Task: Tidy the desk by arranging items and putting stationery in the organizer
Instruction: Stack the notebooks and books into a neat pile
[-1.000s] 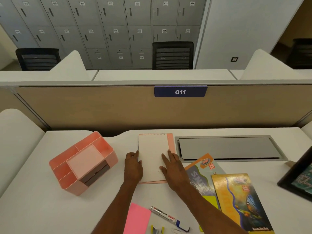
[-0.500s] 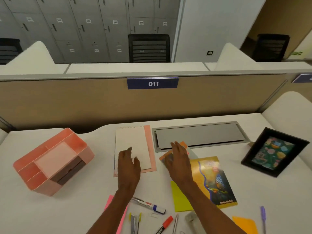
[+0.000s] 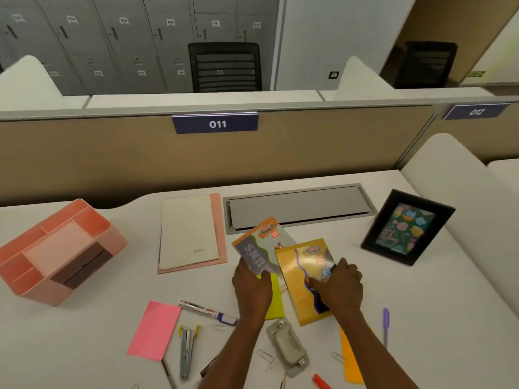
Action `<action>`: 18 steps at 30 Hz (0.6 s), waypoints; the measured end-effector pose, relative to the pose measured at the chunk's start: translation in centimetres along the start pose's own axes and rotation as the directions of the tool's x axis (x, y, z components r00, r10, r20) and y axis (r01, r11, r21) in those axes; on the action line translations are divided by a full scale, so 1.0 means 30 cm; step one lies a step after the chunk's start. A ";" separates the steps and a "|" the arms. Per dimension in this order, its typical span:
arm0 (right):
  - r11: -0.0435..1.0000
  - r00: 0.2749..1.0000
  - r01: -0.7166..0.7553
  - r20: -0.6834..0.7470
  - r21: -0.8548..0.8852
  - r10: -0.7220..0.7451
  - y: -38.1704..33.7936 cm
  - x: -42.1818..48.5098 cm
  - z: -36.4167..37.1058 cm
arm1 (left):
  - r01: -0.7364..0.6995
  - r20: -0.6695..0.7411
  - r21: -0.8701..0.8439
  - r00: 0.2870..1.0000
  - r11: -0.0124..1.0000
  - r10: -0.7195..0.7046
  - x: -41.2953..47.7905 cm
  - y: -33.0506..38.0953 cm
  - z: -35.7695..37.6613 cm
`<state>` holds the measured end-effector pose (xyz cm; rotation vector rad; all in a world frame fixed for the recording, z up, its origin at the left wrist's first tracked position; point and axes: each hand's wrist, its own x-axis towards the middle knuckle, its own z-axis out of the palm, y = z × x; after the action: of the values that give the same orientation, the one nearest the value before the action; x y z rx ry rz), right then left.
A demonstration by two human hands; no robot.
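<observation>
A pink organizer (image 3: 56,254) stands at the desk's left. A white notepad (image 3: 187,231) lies on a pink folder beside it. My left hand (image 3: 252,287) rests on the near end of the grey and orange booklet (image 3: 261,242), over a yellow-green sticky pad (image 3: 276,301). My right hand (image 3: 341,287) grips the right edge of the yellow booklet (image 3: 303,270), which overlaps the grey one. Near the front edge lie a white marker (image 3: 207,309), a stapler (image 3: 186,348), a hole punch (image 3: 286,349), a purple pen (image 3: 386,324), a pink sticky pad (image 3: 154,329) and an orange sticky pad (image 3: 351,360).
A black picture frame (image 3: 407,227) leans at the right. A grey cable hatch (image 3: 297,206) sits at the back of the desk, below the beige partition (image 3: 112,153). Paper clips (image 3: 266,356) and a red marker (image 3: 321,381) lie at the front.
Both hands have left the notepad and moved right and nearer onto the two booklets. My right hand has closed on the yellow booklet. My head has turned right and down.
</observation>
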<state>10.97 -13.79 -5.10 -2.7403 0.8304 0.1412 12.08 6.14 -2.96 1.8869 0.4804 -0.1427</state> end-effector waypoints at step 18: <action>0.828 0.935 0.179 0.170 0.531 -0.311 -0.024 0.158 0.006 | 0.403 0.063 -0.081 0.915 0.912 -0.398 0.382 0.048 0.197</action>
<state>15.31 -15.68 -5.93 -2.2358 0.3637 0.1804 23.83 3.24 -7.60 1.6701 0.8270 -0.4277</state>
